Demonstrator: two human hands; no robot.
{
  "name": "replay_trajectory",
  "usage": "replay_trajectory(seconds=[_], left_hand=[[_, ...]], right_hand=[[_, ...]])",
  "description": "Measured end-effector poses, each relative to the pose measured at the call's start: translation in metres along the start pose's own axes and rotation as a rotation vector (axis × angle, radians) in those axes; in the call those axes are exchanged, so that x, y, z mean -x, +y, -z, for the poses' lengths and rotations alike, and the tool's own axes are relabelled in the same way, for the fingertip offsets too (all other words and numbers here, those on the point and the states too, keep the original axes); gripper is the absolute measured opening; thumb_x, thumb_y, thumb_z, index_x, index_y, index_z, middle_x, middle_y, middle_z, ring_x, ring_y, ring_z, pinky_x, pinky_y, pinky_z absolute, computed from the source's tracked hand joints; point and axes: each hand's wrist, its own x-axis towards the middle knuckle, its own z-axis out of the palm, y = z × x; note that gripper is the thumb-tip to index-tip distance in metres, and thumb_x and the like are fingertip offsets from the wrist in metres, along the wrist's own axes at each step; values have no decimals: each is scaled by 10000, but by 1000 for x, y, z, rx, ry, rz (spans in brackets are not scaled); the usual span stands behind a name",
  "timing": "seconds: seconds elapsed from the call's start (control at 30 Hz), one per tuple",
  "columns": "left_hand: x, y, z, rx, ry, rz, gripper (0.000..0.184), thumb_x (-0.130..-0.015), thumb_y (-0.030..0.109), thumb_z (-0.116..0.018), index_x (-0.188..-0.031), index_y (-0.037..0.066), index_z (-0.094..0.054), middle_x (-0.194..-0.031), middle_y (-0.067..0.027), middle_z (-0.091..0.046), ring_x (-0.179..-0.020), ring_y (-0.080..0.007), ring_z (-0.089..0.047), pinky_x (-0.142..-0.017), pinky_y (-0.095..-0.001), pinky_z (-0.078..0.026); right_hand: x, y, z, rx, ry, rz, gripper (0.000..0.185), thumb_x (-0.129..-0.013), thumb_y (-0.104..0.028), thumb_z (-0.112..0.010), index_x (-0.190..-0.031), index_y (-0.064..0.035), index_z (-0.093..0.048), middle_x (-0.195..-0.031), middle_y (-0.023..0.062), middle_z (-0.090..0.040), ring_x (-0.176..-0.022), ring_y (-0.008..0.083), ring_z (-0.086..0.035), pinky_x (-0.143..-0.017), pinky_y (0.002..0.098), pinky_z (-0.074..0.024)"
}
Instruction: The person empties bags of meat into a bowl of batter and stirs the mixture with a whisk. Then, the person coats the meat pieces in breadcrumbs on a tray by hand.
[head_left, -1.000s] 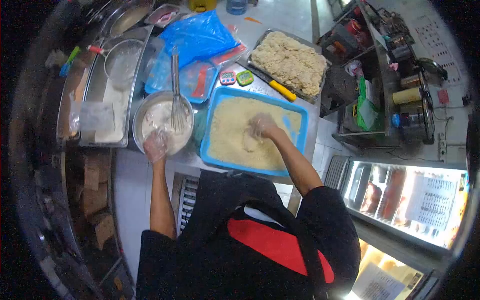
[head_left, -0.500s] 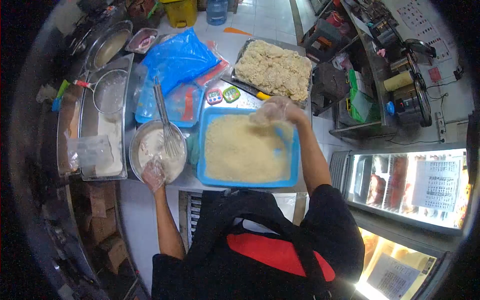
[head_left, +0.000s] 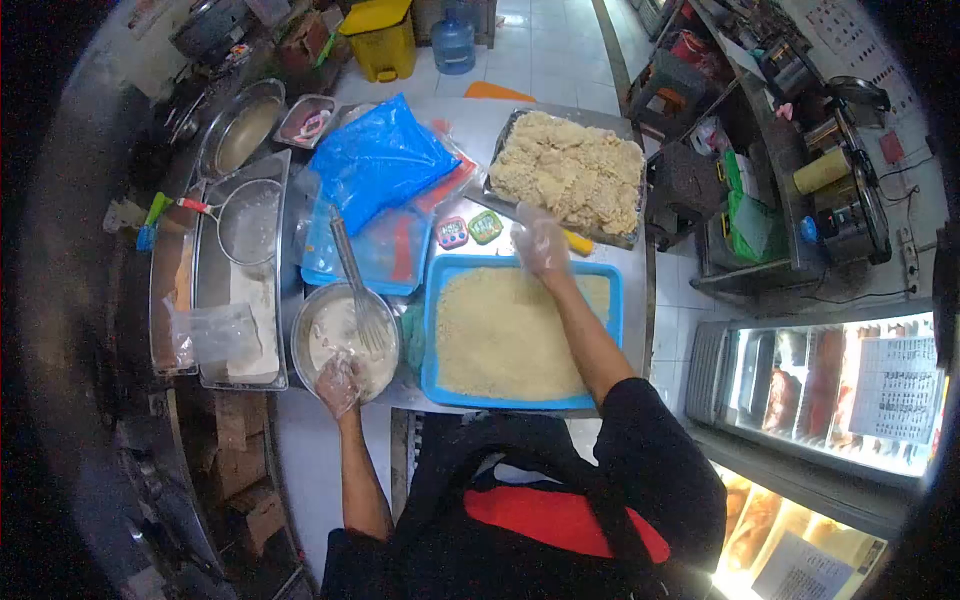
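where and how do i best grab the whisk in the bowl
Probably by the upper half of the whisk's handle, coming down from above and closing across it. The handle slants up past the far rim of the bowl, away from the left hand, while the wire end sits down inside.

Floor: white square tiles (head_left: 552, 55). Far left: yellow plastic pedal bin (head_left: 381, 42), blue translucent water bottle (head_left: 454, 45). Right: dark metal shelving unit (head_left: 735, 95); nearer, glass-fronted display fridge (head_left: 830, 385), brightly lit inside.
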Motion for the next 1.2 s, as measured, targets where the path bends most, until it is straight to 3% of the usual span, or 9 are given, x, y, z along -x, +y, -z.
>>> replay_trajectory(seconds=[0.1,0.13,0.2,0.23,0.47,0.63,0.97,1.1,1.2], left_hand=[[18,-78,-41,-295,22,-263,229,-807,159,-504,-965,12,-582,-801,-153,-627,-694,-245,-616,-604,-327,-486],[19,-57,-34,211,6,-38,245,-812,145,-496,-1005,10,-566,-865,-162,-614,-735,-233,-610,-636,-322,-488],[2,-36,-12,37,-16,-236,306,-808,133,-514,-1081,-2,-533,-1003,-187,-563,-832,-205,-586,-718,-305,-483],[-5,-20,0,599,-160,362,364,-776,165,-578,-1092,-6,-523,-947,-168,-578,-814,-215,-588,-720,-315,-480],[-69,-29,33,-129,-851,-68,390,-683,344,-621,-896,17,-616,-851,-170,-617,-816,-280,-603,-723,-384,-474],[-73,-13,20,-452,-1015,-214,316,-671,291,-568,-831,32,-654,-874,-195,-623,-825,-316,-611,-744,-412,-474],[-68,-67,7,-162,-864,-385,207,-696,186,-571,-858,102,-669,-817,-185,-623,-774,-335,-605,-714,-399,-478],[-84,-42,52,-117,-871,-369,235,-682,195,-613,-875,70,-658,-815,-186,-622,-747,-323,-604,-696,-384,-477],[-92,-58,63,30,-750,-351,249,-673,201,-627,-867,46,-651,-800,-178,-625,-713,-307,-606,-674,-372,-478]], right_hand=[[55,53,-76,-208,365,281,423,-789,-247,-557,-1142,-24,-487,-1056,150,-558,-974,289,-537,-842,362,-425],[69,62,-87,-125,459,381,443,-792,-262,-558,-1157,-22,-486,-1091,149,-544,-982,282,-533,-846,357,-423],[109,68,-81,-584,284,-14,385,-813,-259,-537,-1117,-24,-522,-1078,142,-554,-975,276,-533,-845,366,-421],[128,66,-68,-603,193,-183,358,-824,-258,-528,-1097,-27,-539,-1065,140,-561,-970,275,-534,-845,372,-419],[211,135,-13,223,396,-401,285,-779,-247,-586,-972,-38,-594,-987,170,-599,-919,310,-563,-824,392,-422],[226,104,-23,83,599,-468,291,-767,-241,-589,-980,-43,-593,-940,159,-615,-888,306,-578,-797,376,-435],[243,91,-50,423,400,-582,352,-774,-387,-556,-961,-92,-599,-983,149,-591,-955,312,-519,-893,435,-372],[252,118,-67,96,527,-539,340,-733,-400,-591,-908,-111,-623,-947,111,-613,-981,313,-517,-888,435,-381],[242,84,-50,455,500,-586,345,-708,-409,-614,-874,-108,-642,-951,100,-618,-1004,305,-514,-901,424,-380]])
